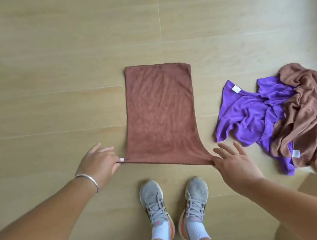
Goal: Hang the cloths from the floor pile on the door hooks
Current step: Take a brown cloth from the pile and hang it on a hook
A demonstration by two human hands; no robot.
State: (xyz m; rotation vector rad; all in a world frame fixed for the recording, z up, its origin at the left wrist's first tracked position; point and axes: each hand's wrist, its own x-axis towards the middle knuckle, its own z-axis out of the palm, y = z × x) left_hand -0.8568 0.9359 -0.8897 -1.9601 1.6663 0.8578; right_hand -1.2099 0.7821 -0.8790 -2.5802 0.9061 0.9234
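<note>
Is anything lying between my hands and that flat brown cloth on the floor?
Nothing visible does. The left hand and right hand each already pinch a near corner of the flat brown cloth. The purple cloth lies apart, off to the right. No door hooks are in view.

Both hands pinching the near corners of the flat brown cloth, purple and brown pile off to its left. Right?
Not quite. The head view shows the pile to the right of the flat brown cloth, not its left. The rest holds: the left hand and right hand each pinch a near corner.
</note>
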